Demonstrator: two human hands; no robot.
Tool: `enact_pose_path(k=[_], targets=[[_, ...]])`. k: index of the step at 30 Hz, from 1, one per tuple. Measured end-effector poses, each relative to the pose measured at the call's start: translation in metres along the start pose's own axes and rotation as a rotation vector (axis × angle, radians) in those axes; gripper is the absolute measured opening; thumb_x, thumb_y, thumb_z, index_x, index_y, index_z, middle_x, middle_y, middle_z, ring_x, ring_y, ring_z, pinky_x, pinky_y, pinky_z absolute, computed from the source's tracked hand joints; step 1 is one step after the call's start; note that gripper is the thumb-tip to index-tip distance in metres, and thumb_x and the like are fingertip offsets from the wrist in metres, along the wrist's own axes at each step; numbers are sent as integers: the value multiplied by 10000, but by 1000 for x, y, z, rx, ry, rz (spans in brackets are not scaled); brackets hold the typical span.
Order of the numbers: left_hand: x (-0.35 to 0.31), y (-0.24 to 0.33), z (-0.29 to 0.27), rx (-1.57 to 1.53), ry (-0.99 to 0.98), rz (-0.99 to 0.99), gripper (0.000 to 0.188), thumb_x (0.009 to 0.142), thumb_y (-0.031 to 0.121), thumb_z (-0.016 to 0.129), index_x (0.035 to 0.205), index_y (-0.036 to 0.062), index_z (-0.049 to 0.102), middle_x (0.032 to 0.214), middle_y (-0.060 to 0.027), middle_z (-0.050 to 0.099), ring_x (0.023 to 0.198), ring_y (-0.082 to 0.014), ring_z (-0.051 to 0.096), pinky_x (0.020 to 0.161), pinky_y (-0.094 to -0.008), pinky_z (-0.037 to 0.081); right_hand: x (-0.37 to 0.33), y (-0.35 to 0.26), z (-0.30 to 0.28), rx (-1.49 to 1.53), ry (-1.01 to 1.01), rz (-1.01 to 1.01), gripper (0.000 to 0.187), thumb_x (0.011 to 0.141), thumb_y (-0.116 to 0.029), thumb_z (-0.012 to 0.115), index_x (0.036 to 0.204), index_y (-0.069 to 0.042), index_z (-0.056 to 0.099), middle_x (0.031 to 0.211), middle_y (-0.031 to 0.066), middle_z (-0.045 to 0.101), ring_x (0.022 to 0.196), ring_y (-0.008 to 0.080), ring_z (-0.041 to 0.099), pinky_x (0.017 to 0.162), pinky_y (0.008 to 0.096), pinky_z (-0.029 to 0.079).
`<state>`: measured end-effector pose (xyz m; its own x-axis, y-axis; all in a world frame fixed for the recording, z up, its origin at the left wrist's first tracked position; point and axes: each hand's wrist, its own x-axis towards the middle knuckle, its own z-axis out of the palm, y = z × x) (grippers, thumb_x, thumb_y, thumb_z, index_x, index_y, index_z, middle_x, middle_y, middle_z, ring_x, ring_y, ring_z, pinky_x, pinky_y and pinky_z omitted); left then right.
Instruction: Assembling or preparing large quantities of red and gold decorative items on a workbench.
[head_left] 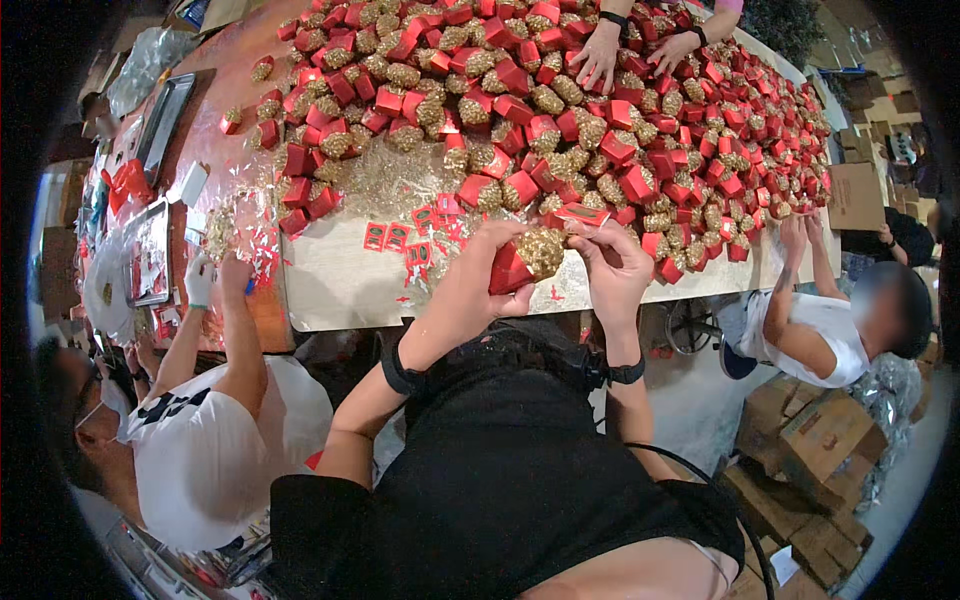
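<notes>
My left hand [462,290] is closed around the red base of a small ornament [541,252] with a lumpy, glittery gold top. The ornament lies tilted in front of me, over the table's near edge, its gold end toward my right hand. Between the fingertips of my right hand [618,275] is a small red card [583,214], held just above the gold top. Several loose red cards with dark middles [396,238] are scattered on the table to the left of my left hand.
A large pile of similar red-and-gold ornaments [610,150] covers much of the table [345,290]. Across it, a co-worker's hands [597,55] reach in. Other people work at left and right. Metal trays [165,125] lie at far left; cardboard boxes [820,440] stand at lower right.
</notes>
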<state>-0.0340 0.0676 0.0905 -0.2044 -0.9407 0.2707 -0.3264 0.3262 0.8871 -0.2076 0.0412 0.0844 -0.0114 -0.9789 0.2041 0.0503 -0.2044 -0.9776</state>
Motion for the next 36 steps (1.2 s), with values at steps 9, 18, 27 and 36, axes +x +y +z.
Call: enact_pose_path(k=[9, 18, 27, 36], targets=[[-10, -20, 0, -29, -197, 99, 626, 628, 75, 718, 1144, 9, 371, 1154, -172, 472, 1022, -365, 494, 862, -383, 420, 7, 0, -29, -112, -294, 156, 97, 724, 136, 523, 702, 46, 549, 736, 47, 532, 689, 104, 564, 621, 216, 469], [-6, -23, -2, 122, -417, 181, 653, 628, 159, 727, 1160, 15, 377, 1172, -150, 457, 1095, -327, 452, 912, -381, 385, -15, 14, -43, -188, -275, 198, 97, 682, 130, 579, 670, 35, 566, 616, 30, 522, 596, 82, 511, 514, 198, 370], [17, -37, -7, -214, -465, -100, 533, 723, 161, 656, 1166, 21, 395, 1193, -143, 455, 1083, -285, 478, 898, -353, 390, -32, 28, -47, -204, -51, 244, 91, 680, 99, 615, 663, 27, 562, 649, 36, 553, 589, 66, 503, 522, 206, 384], [-108, -303, -105, 913, 142, -619, 680, 721, 381, 653, 1222, -1, 397, 1139, -239, 486, 1087, -364, 442, 923, -439, 350, -136, 54, -210, -839, 285, 438, 44, 703, 23, 614, 744, 10, 605, 739, 84, 619, 662, 142, 580, 619, 249, 451]])
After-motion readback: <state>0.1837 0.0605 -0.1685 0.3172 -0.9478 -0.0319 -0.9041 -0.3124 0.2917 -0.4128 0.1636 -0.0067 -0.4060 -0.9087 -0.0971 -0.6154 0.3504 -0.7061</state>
